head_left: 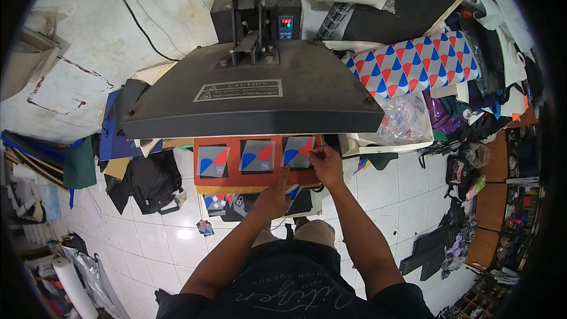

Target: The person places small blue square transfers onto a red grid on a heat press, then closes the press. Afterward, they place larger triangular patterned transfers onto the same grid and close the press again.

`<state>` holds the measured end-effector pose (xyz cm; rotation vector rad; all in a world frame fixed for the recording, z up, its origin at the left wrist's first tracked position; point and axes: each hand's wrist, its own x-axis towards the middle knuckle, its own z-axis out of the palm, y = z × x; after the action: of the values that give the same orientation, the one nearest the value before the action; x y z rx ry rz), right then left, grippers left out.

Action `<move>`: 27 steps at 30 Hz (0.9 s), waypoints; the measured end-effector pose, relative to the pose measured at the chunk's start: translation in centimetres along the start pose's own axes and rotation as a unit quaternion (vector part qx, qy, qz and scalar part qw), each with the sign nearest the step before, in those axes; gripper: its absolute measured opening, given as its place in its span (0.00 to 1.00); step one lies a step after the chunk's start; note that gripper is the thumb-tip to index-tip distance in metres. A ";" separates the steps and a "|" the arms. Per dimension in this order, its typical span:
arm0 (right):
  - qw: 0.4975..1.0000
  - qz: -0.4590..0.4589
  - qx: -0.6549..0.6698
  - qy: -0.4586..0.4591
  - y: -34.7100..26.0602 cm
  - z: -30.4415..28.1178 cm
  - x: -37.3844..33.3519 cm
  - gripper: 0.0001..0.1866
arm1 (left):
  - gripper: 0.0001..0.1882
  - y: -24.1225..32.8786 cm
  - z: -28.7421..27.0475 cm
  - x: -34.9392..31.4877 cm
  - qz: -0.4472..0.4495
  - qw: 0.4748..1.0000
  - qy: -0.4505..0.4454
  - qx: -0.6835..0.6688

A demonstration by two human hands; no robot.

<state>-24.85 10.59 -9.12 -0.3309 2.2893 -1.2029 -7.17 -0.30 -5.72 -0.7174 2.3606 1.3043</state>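
Observation:
Three grey squares printed in red and blue, each over a black backing piece, lie in a row on the red pad of a heat press: a left square (213, 160), a middle square (256, 157) and a right square (298, 152). My right hand (326, 164) pinches at the right edge of the right square, its fingertips partly hidden. My left hand (273, 199) reaches over the pad's near edge with the index finger stretched to that square's lower edge. A small blue-and-white printed piece (292, 191) shows in the left hand, mostly covered by it.
The raised dark heat press plate (254, 97) overhangs the pad's far side. More printed pieces (221, 204) lie below the pad's near edge. At right are a patterned sheet (416, 66) and a tray with clear plastic (404, 119). A black bag (150, 180) sits at left.

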 end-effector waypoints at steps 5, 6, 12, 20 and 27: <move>0.996 -0.045 -0.058 0.042 -0.2 -1.0 -0.2 0.15 | 0.47 -1.2 0.5 0.2 0.010 1.000 0.001 -0.026; 0.994 -0.054 -0.074 0.055 -0.2 -1.5 -0.2 0.14 | 0.47 -0.8 0.3 0.1 0.007 1.000 -0.002 -0.024; 0.972 -0.197 -0.117 0.052 0.3 -2.6 -0.7 0.13 | 0.47 -0.2 0.0 -0.1 0.033 0.999 0.015 -0.015; 0.923 -0.297 -0.236 0.060 0.2 -1.4 -1.3 0.13 | 0.47 -0.2 0.1 -0.3 0.049 0.998 0.040 0.005; 0.919 -0.308 -0.239 0.064 0.1 -1.4 -0.9 0.13 | 0.46 0.5 -0.4 -0.4 0.014 1.000 0.004 0.011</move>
<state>-24.87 12.05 -8.24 -1.2627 2.6769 -0.9143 -7.18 -0.38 -4.99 -0.6871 2.3965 1.2858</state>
